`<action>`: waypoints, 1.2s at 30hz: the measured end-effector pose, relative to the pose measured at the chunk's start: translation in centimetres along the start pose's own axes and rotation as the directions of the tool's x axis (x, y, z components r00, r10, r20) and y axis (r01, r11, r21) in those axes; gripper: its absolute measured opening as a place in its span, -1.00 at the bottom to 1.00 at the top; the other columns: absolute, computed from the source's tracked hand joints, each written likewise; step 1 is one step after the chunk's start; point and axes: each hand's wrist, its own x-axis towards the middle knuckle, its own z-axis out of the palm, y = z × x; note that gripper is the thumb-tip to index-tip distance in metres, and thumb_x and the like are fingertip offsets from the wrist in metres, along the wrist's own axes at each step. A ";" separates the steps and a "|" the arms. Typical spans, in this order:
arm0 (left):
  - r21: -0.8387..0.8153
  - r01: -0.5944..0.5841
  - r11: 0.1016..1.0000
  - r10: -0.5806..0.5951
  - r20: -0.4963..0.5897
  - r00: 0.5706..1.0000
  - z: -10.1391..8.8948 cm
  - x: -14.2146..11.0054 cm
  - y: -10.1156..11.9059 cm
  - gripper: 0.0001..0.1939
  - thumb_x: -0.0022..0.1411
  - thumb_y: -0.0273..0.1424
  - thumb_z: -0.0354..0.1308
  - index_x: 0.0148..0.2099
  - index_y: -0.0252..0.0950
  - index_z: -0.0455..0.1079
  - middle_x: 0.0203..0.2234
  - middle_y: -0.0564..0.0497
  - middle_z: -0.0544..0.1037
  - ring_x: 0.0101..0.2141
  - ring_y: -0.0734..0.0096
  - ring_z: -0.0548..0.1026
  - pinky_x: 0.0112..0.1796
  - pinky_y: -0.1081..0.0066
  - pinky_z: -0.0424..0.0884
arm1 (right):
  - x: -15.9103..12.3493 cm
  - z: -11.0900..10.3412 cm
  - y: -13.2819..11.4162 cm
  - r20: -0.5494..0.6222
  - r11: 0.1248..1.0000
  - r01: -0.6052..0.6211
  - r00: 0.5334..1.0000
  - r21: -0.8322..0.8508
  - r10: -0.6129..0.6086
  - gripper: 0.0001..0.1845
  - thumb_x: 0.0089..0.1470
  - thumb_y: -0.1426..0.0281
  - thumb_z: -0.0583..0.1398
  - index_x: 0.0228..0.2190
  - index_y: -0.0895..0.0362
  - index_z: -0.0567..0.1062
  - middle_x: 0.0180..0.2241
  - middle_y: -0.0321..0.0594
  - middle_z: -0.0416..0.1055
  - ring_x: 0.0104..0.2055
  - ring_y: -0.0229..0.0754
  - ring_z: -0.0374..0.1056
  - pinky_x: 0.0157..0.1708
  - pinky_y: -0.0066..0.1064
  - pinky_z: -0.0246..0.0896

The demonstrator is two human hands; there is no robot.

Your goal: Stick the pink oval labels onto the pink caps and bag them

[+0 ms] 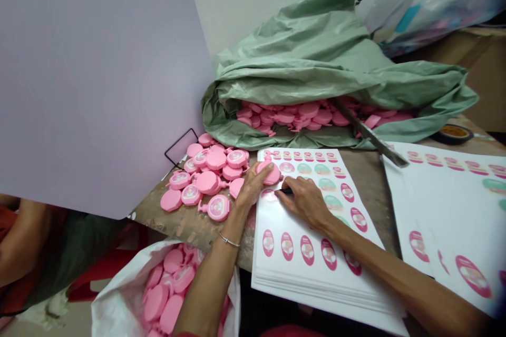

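Note:
My left hand (253,185) is closed over a pink round plastic piece (272,175) at the top left of a white sticker sheet (312,263). My right hand (304,200) rests on the sheet just to its right, fingers pinched on a small dark tool (286,190) whose tip touches the sheet. The sheet carries rows of pink and green oval stickers (307,248). It lies on top of a stack of like sheets. A thin bracelet (229,240) circles my left wrist.
A pile of pink pieces (205,176) lies left of the sheet. A green bag (336,63) behind holds more. A white bag (118,300) below the table edge holds several too. More sticker sheets (454,205) lie right, a metal blade (371,137) across them. Another person's arm (23,242) is at left.

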 end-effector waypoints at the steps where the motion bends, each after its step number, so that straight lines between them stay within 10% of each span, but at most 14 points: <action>1: -0.007 0.012 1.000 -0.012 0.005 1.000 0.0 0.1 0.1 -0.55 0.01 -0.21 0.38 -0.15 -0.38 0.37 -0.39 -0.06 0.56 -0.36 0.30 0.58 -0.21 0.26 0.51 | -0.1 -0.1 -0.3 -0.034 1.000 0.029 0.999 0.012 -0.028 -0.84 0.12 0.29 0.17 -0.42 0.12 0.42 -0.46 -0.17 0.46 -0.38 -0.12 0.32 -0.28 -0.26 0.07; 5: -0.033 0.044 0.998 -0.044 0.005 0.999 0.0 0.1 0.6 -0.52 -0.04 -0.22 0.40 -0.16 -0.39 0.36 -0.44 -0.07 0.55 -0.40 0.28 0.58 -0.28 0.25 0.53 | -0.3 -1.9 -1.2 -0.190 0.975 0.141 0.976 0.172 -0.107 -0.82 0.10 0.27 0.21 -0.44 0.12 0.43 -0.49 -0.21 0.45 -0.43 -0.18 0.31 -0.30 -0.27 0.15; 11: -0.071 0.010 0.997 -0.011 -0.005 1.000 1.3 -1.9 1.9 -0.53 0.13 -0.07 0.24 -0.09 -0.36 0.43 -0.27 -0.12 0.57 -0.33 0.33 0.54 -0.37 0.39 0.55 | 1.7 -5.9 -0.1 -0.229 0.881 -0.029 0.961 0.472 0.154 -0.81 0.08 0.27 0.25 -0.26 0.06 0.57 -0.35 -0.22 0.56 -0.38 -0.19 0.42 -0.35 -0.32 0.32; 18: -0.085 0.087 0.993 -0.088 -0.007 0.996 3.0 -5.2 2.5 -0.39 0.31 0.03 -0.09 0.02 -0.39 0.42 -0.17 -0.24 0.58 -0.26 0.15 0.59 -0.34 0.23 0.59 | 1.7 -7.2 -0.5 -0.259 0.928 0.083 0.966 0.364 0.015 -0.84 0.10 0.32 0.24 -0.27 0.05 0.60 -0.33 -0.22 0.58 -0.33 -0.16 0.43 -0.34 -0.29 0.31; 36: -0.133 0.117 0.984 -0.115 0.024 0.993 3.9 -6.1 2.6 -0.42 0.32 0.00 -0.08 0.01 -0.38 0.45 -0.18 -0.22 0.60 -0.24 0.13 0.60 -0.29 0.16 0.59 | 1.1 -7.9 -1.3 -0.337 0.969 0.230 0.922 0.086 -0.189 -0.84 0.11 0.36 0.23 -0.32 0.16 0.60 -0.52 -0.22 0.48 -0.48 -0.21 0.31 -0.35 -0.30 0.17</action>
